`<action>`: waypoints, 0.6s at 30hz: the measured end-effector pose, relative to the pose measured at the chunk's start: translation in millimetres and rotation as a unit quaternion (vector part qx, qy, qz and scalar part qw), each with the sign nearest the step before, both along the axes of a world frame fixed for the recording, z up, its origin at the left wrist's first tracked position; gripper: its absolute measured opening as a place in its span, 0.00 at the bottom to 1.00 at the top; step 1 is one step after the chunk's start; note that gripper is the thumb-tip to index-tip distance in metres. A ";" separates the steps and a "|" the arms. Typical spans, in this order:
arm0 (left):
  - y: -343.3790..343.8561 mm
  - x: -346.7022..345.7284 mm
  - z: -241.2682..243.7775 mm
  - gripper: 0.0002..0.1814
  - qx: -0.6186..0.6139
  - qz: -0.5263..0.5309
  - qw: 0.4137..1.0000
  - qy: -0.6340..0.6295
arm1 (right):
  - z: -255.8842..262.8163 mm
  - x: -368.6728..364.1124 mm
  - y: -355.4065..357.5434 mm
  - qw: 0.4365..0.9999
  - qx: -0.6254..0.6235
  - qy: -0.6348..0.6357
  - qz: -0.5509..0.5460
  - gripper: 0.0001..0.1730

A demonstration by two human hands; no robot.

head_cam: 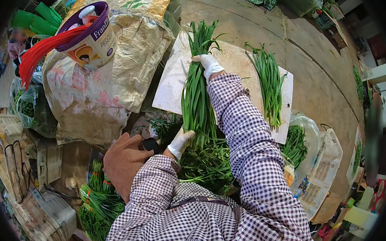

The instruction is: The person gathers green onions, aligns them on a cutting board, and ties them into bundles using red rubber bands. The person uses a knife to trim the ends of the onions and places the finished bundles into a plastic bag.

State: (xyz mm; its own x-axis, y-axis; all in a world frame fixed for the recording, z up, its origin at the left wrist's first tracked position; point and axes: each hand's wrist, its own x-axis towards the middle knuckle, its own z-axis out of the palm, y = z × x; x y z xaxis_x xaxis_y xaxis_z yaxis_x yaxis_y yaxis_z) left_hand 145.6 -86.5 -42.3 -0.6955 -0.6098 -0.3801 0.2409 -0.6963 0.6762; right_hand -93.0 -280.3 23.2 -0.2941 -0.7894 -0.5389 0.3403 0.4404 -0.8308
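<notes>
A long bunch of garlic-chive-like greens [198,97] stretches lengthwise across a white board [170,85] and past its near edge. My right hand [207,63], in a white glove, is closed around the upper part of the bunch. Lower down, my left hand [182,141], also gloved in white, grips its near end at the side; some of those fingers are hidden. A second, smaller bunch of greens [267,87] lies on the board's right part, untouched. Below the held bunch is a heap of loose green leaves [206,165].
Left of the board, a purple-rimmed bucket [97,51] with red ties [50,51] stands on woven sacks [116,71]. Bundled greens [102,198] with red bands are stacked at lower left. A plastic bag of greens [293,144] and a white crate [321,176] stand right.
</notes>
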 end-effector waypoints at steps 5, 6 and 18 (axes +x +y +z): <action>-3.4 -9.6 -11.2 0.23 0.030 -0.009 0.996 -0.088 | -6.5 -1.3 -2.4 0.969 0.042 0.228 0.082 0.30; -2.0 -9.5 -13.8 0.21 0.064 0.009 0.993 -0.100 | -3.2 -3.9 0.5 0.943 0.126 0.291 0.098 0.42; 0.5 -9.3 -9.1 0.20 0.239 0.047 0.969 0.034 | -11.8 35.4 289.1 0.952 -0.060 0.283 -0.105 0.22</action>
State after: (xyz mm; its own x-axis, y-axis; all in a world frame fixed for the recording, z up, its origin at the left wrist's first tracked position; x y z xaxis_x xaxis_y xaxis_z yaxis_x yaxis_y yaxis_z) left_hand 136.3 -86.0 -51.4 -0.6785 -0.4384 -0.5895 0.3521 -0.8983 0.2629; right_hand -57.5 8.8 11.4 -0.6689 -0.7264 -0.1577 -0.1056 0.3028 -0.9472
